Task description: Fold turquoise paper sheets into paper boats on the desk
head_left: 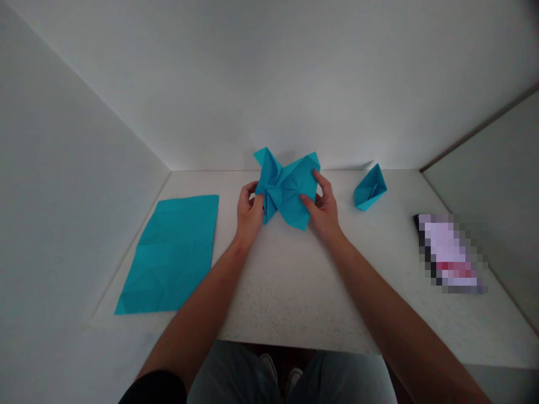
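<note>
Between my two hands is a blue folded paper (290,188), creased at its middle with flaps spreading out at the corners, held a little above the tabletop near the back wall. My left hand (250,210) pinches its left side, thumb in front and fingers partly hidden behind. On the right side my right hand (324,207) grips the paper, with the thumb on its face and the index finger at its upper right edge. A small blue folded paper piece (369,189) with an open hollow stands to the right of my right hand.
A blue creased paper sheet (172,252) lies flat at the left, partly under my left forearm. A pixelated flat object (450,252) with a dark edge lies at the right. White walls close in the white table (290,303) at the back and both sides.
</note>
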Action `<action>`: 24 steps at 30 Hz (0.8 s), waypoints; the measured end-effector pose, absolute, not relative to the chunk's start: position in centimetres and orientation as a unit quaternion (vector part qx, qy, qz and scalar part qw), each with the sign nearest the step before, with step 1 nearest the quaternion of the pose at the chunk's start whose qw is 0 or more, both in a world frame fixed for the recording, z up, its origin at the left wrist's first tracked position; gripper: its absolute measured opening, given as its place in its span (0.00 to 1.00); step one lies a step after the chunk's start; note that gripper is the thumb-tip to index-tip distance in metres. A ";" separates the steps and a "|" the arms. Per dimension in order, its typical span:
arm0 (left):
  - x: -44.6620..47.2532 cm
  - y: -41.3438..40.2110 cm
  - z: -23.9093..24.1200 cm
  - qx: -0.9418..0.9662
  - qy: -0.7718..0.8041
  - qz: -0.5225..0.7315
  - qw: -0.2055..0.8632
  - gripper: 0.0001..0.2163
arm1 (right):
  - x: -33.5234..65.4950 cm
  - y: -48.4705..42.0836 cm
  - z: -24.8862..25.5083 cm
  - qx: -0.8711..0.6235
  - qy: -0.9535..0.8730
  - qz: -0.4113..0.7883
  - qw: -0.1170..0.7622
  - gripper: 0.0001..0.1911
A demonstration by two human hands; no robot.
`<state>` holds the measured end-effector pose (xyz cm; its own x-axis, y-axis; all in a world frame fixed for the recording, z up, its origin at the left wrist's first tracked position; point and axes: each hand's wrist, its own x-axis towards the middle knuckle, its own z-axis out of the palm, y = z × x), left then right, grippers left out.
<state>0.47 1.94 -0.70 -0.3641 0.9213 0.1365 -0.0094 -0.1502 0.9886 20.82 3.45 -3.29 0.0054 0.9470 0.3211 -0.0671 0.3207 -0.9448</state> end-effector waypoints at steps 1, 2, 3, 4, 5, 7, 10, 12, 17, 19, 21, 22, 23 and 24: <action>0.3 2.1 -0.7 0.415 0.536 0.635 0.371 0.13 | 20.8 3.4 -3.3 -0.395 -0.556 0.431 0.591 0.46; 0.2 2.4 -0.7 0.406 0.532 0.641 0.375 0.12 | 20.9 3.4 -3.2 -0.397 -0.553 0.432 0.592 0.46; 0.1 2.6 -0.8 0.396 0.525 0.647 0.386 0.12 | 20.9 3.4 -3.2 -0.399 -0.549 0.436 0.592 0.47; 0.0 2.8 -0.9 0.381 0.516 0.650 0.407 0.12 | 20.9 3.4 -3.1 -0.399 -0.544 0.442 0.591 0.47; -0.1 2.9 -0.9 0.361 0.504 0.651 0.438 0.12 | 20.9 3.4 -3.0 -0.399 -0.539 0.447 0.592 0.47; -0.1 3.1 -1.0 0.316 0.476 0.640 0.514 0.14 | 20.9 3.4 -2.8 -0.399 -0.528 0.449 0.600 0.47; 0.0 3.1 -0.8 0.276 0.438 0.614 0.596 0.17 | 21.1 3.6 -2.7 -0.403 -0.505 0.445 0.620 0.41; 0.1 3.0 -0.5 0.269 0.426 0.594 0.627 0.17 | 21.2 3.7 -2.7 -0.402 -0.487 0.461 0.623 0.36; -0.1 2.6 0.3 0.267 0.399 0.549 0.684 0.18 | 22.0 4.1 -3.1 -0.386 -0.461 0.520 0.606 0.35; -0.1 2.4 0.5 0.273 0.390 0.526 0.705 0.19 | 22.3 4.1 -3.1 -0.387 -0.463 0.535 0.591 0.35; 0.0 2.0 0.4 0.285 0.381 0.502 0.722 0.20 | 22.2 3.9 -3.0 -0.382 -0.471 0.553 0.571 0.36; 0.2 1.8 0.4 0.295 0.376 0.495 0.726 0.21 | 22.1 3.8 -2.9 -0.377 -0.476 0.564 0.560 0.37; 0.4 1.6 0.2 0.306 0.371 0.489 0.728 0.22 | 21.9 3.6 -2.8 -0.370 -0.480 0.573 0.551 0.36; 0.6 1.5 0.0 0.319 0.367 0.484 0.728 0.22 | 21.6 3.4 -2.7 -0.363 -0.486 0.581 0.543 0.36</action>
<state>0.56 1.49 0.01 0.2633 0.9383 -0.2244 -0.4701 0.3279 0.8195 21.59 3.41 -2.69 -0.1460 0.9836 0.1059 -0.2782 0.0619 -0.9585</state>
